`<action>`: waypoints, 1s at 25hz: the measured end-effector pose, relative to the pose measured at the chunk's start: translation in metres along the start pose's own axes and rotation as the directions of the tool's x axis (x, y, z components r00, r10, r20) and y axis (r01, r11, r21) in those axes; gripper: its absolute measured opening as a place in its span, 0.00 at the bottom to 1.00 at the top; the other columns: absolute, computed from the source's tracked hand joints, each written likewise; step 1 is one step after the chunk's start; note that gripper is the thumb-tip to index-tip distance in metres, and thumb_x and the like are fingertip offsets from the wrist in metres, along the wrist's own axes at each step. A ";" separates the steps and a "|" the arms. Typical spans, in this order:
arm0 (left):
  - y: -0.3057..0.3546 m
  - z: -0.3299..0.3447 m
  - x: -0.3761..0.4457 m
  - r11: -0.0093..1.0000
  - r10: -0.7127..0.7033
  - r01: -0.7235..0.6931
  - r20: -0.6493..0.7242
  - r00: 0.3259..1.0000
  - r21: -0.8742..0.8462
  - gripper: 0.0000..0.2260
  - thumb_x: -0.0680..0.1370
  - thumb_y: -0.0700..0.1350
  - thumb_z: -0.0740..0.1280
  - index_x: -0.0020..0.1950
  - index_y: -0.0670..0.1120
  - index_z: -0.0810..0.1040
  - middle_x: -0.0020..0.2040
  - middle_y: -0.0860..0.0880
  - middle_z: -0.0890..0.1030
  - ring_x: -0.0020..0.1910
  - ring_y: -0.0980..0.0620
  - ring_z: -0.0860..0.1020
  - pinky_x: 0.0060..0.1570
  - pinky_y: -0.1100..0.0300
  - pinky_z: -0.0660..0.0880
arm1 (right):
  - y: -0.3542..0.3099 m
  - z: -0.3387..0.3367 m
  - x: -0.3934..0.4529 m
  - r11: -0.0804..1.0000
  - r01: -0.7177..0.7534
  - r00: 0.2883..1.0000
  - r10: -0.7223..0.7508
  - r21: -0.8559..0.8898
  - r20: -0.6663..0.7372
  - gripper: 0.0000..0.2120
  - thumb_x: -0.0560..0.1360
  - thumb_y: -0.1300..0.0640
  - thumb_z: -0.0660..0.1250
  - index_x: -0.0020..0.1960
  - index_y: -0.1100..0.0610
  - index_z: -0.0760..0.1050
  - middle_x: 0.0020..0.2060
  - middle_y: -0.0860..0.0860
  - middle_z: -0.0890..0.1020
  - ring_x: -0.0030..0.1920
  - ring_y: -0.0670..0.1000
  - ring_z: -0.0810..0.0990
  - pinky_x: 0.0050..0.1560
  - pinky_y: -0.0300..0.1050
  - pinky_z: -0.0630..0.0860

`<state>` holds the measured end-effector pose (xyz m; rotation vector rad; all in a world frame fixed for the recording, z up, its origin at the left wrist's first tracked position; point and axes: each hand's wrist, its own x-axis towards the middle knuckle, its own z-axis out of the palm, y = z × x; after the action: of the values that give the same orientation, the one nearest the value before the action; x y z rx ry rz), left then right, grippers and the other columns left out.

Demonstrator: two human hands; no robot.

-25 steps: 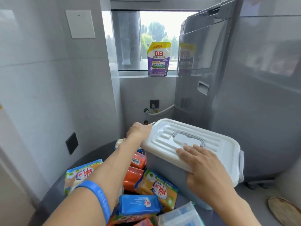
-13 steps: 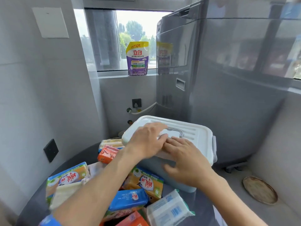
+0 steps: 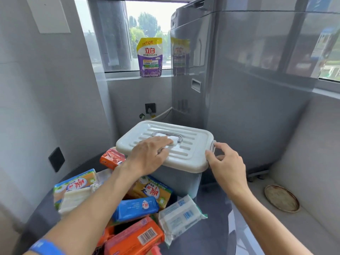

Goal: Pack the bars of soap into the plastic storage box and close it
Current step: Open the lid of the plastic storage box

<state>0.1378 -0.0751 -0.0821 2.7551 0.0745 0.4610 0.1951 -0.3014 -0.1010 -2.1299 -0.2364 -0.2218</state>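
Note:
The grey plastic storage box (image 3: 181, 176) stands on a dark round table (image 3: 211, 234), its pale lid (image 3: 191, 150) lying on top with the handle folded flat. My left hand (image 3: 150, 155) rests flat on the lid, fingers near the handle. My right hand (image 3: 225, 163) is at the lid's right end, fingers curled by the grey side latch (image 3: 213, 146). Several wrapped bars of soap lie in a heap left of and in front of the box: a blue one (image 3: 135, 208), an orange one (image 3: 135, 238), a white one (image 3: 181, 217), a yellow one (image 3: 153, 191).
A tall grey washing machine (image 3: 239, 89) stands right behind the box. A purple detergent pouch (image 3: 150, 57) is on the window sill. Grey walls close in on the left, with a black socket (image 3: 56, 159). A round floor drain cover (image 3: 281, 197) lies at the right.
My right hand slid from the lid's top to its right end by the latch. My left hand stayed on the lid. The view shifted so the box sits nearer the centre.

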 end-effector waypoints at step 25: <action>-0.023 0.011 -0.044 0.995 -0.007 -0.012 -0.182 0.983 -0.102 0.21 0.79 0.61 0.55 0.66 0.55 0.76 0.72 0.55 0.71 0.70 0.61 0.63 0.73 0.58 0.54 | -0.046 0.034 -0.018 0.647 0.694 0.719 -0.607 -0.316 0.338 0.11 0.74 0.46 0.69 0.51 0.51 0.78 0.52 0.47 0.80 0.56 0.54 0.76 0.60 0.53 0.68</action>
<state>0.1000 -0.0623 -0.1134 2.6063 0.0899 0.6974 0.1687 -0.2494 -0.0863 -2.4124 -1.2025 -0.5201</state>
